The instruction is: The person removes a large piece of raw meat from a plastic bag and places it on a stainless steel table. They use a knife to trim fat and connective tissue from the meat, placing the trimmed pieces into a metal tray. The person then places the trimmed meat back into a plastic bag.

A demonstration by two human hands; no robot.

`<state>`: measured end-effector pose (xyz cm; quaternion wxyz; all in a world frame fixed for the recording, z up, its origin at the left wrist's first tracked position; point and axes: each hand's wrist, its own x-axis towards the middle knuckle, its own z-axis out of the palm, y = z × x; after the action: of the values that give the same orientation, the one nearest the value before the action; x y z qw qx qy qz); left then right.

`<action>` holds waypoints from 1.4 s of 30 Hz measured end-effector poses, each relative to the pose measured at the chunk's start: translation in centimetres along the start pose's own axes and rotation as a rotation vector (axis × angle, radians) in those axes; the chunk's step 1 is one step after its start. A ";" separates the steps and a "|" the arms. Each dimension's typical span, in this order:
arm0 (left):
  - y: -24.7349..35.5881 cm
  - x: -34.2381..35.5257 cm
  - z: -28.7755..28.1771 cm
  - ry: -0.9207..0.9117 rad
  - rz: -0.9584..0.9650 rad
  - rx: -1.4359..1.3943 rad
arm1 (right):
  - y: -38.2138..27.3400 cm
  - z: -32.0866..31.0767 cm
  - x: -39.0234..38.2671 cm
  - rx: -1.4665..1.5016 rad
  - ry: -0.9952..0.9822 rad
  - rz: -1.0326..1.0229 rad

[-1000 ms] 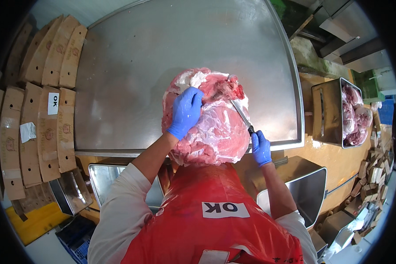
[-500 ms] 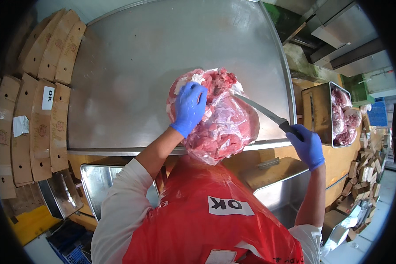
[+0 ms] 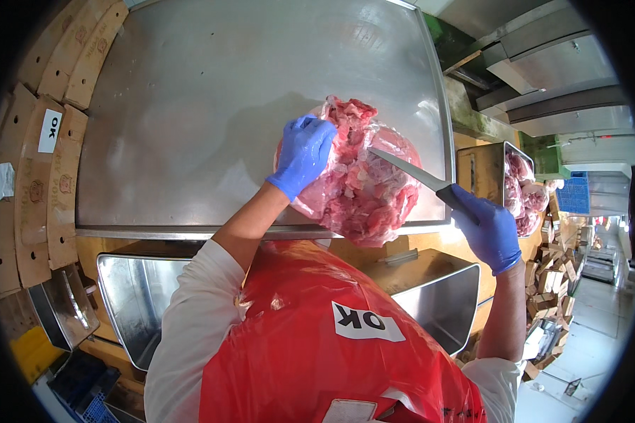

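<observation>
A large cut of raw meat (image 3: pixel 374 187), pink and red with whitish fat and membrane, lies at the near edge of the metal table, slightly overhanging it. My left hand (image 3: pixel 305 151), in a blue glove, grips the upper left part of the meat with fingers curled into it. My right hand (image 3: pixel 488 229), gloved in blue too, is closed round the dark handle of a knife (image 3: pixel 413 169). The blade points to the upper left, its tip at the meat's upper middle. Whether the tip has cut in, I cannot tell.
The steel table top (image 3: pixel 190 127) has a raised rim. Cardboard boxes (image 3: pixel 39 190) stand along the left. Below the near edge are metal bins, one at left (image 3: pixel 137 296) and one at right (image 3: pixel 437 303). Farther right, a metal tub (image 3: pixel 504 176) holds more meat.
The view has shifted. The meat has turned and tipped toward the right under my left hand, which still grips it. The knife tip now lies over the meat's upper middle.
</observation>
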<state>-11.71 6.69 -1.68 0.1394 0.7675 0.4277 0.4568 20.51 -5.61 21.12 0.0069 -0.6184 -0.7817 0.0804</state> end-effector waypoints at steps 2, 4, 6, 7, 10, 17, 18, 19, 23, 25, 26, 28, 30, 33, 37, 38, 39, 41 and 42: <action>0.6 -0.4 -0.2 0.001 -0.007 -0.026 | -0.6 -0.8 0.3 -0.047 -0.007 0.006; 0.9 -1.0 -0.2 0.014 -0.007 -0.036 | -0.8 -1.1 0.4 -0.037 -0.011 0.003; 1.2 -1.5 -0.1 -0.010 -0.028 0.001 | -1.2 -1.5 0.2 -0.030 -0.024 0.009; 1.4 -1.8 0.0 -0.040 -0.049 0.043 | -1.6 -1.7 0.1 -0.026 -0.035 0.016; 3.0 -2.4 -0.1 -0.013 -0.032 0.101 | -1.9 -2.0 -0.5 0.006 -0.045 0.030; 3.6 -4.7 1.8 0.064 -0.034 0.032 | -1.4 -2.3 -2.3 0.168 -0.127 0.035; 3.8 -4.9 2.1 0.065 -0.044 0.038 | -1.8 -2.2 -2.0 0.139 -0.138 0.055; 4.0 -5.1 2.3 0.066 -0.054 0.045 | -1.9 -1.9 -1.8 0.138 -0.135 0.038; 4.8 -5.6 2.5 0.083 -0.045 0.107 | -1.6 -0.4 -0.7 0.145 -0.147 -0.016; 4.8 -5.6 2.6 0.083 -0.083 0.065 | -1.4 0.0 -0.3 0.177 -0.153 -0.033; 4.8 -5.5 2.6 0.083 -0.102 0.044 | -1.4 0.0 0.0 0.150 -0.151 -0.052; 5.9 -4.1 1.5 -0.020 -0.152 0.077 | -1.3 -0.1 0.5 0.100 -0.150 -0.085; 6.9 -2.8 0.6 -0.124 -0.195 0.109 | -1.4 0.1 0.7 0.066 -0.154 -0.094; 7.7 -2.0 0.5 -0.242 -0.157 0.237 | -1.7 0.2 0.8 0.043 -0.144 -0.106; 6.3 -2.4 2.1 -0.229 -0.243 0.184 | -1.5 0.5 0.5 0.051 -0.118 -0.119; 5.8 -2.4 2.5 -0.233 -0.290 0.128 | -1.7 0.6 0.4 0.044 -0.118 -0.106; 5.3 -2.6 2.9 -0.236 -0.336 0.073 | -1.9 0.8 0.2 0.038 -0.116 -0.093; 4.4 -4.0 3.6 -0.077 -0.353 -0.088 | -2.1 1.3 -0.1 0.033 -0.098 -0.081; 4.3 -4.6 3.7 -0.003 -0.361 -0.173 | -2.1 1.6 -0.4 0.035 -0.087 -0.076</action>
<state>-7.38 1.15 -3.77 0.2853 0.6641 0.5174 0.4582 18.44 -6.67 19.87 -0.0132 -0.5839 -0.8027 0.1203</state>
